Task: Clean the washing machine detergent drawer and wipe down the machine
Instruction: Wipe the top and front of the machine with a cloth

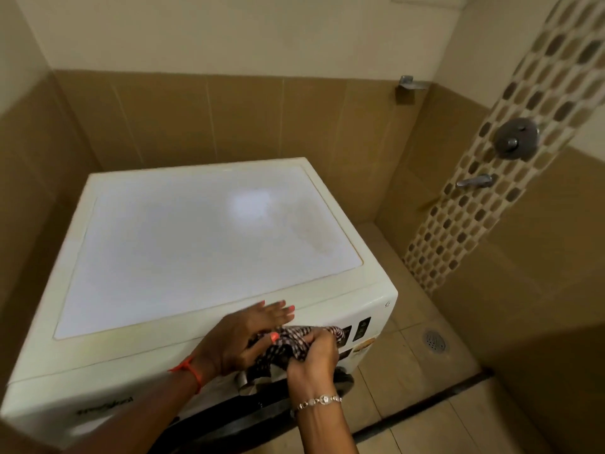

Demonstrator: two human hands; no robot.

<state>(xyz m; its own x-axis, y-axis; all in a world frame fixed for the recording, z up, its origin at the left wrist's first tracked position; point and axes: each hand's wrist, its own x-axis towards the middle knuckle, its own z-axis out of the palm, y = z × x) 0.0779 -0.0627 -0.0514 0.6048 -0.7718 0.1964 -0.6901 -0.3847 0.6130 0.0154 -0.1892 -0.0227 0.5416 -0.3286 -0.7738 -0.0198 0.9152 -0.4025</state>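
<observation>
Scanning from the left: tiled wall point(39, 158), then the washing machine point(203, 231), a white front-loader seen from above. Its top panel carried a faint brownish smear toward the right rear and a light glare patch. Brand lettering showed on the front fascia at lower left; the detergent drawer could not be made out, being either hidden by the forearms or too blurred to tell.

Left hand point(242, 339) lay at the machine's front top edge, fingers spread flat and extended, thumb tucked down onto the patterned cloth point(291, 342). An orange thread band point(191, 371) sat on that wrist.

Right hand point(314, 352), just beside the left, was closed around the cloth, bunching it against the upper front panel. A bracelet point(319, 400) sat on this wrist. The cloth trailed rightward over the control panel point(358, 329), where dark display windows were visible. A metallic part of the door area showed below the hands.

Farther right: floor drain point(434, 341), mosaic tile strip point(484, 198), shower valve point(516, 137) and a lever tap beneath it, all well apart from the machine.

Judgement: the wipe-down step was in hand, at the front edge and controls; the cloth looked to be gathered or refolded rather than swept. Next move would call for a flattened cloth under one palm, firm passes across the fascia, and attention to the smear on the lid.
</observation>
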